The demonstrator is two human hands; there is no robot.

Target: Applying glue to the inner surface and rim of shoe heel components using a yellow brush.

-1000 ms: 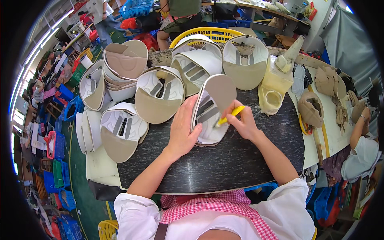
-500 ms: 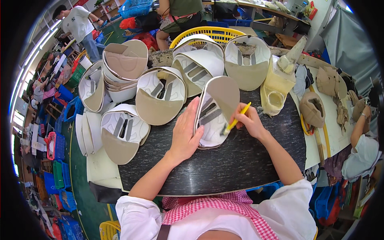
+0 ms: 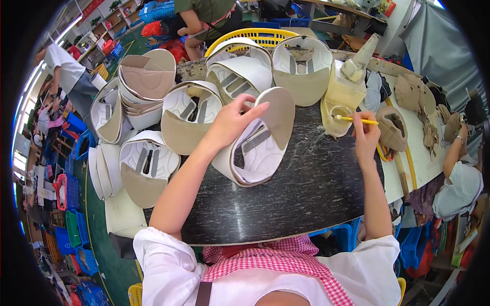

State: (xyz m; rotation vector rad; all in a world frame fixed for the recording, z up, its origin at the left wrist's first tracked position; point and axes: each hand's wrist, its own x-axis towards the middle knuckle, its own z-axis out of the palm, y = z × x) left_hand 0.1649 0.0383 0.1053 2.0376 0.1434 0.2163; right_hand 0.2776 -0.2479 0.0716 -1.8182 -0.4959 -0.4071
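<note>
In my left hand is the upper edge of a cap-shaped piece, white and padded inside with grey strips and a beige brim. It stands tilted on the black tabletop. My right hand pinches a yellow-handled brush held sideways. The brush's tip is at the round mouth of a cream, residue-crusted container; the bristles are hard to make out. Behind my left hand lie similar cap-shaped pieces, and another rests beside the container.
At the left, a stack of beige-lined pieces and white ones line the table's side. A yellow basket stands behind. Beige fabric items lie on the right-hand table, where a co-worker's arm reaches in.
My right hand has carried the brush from inside the piece rightward to the container's mouth. My left hand has shifted to the piece's upper edge, and the piece has turned and moved left.
</note>
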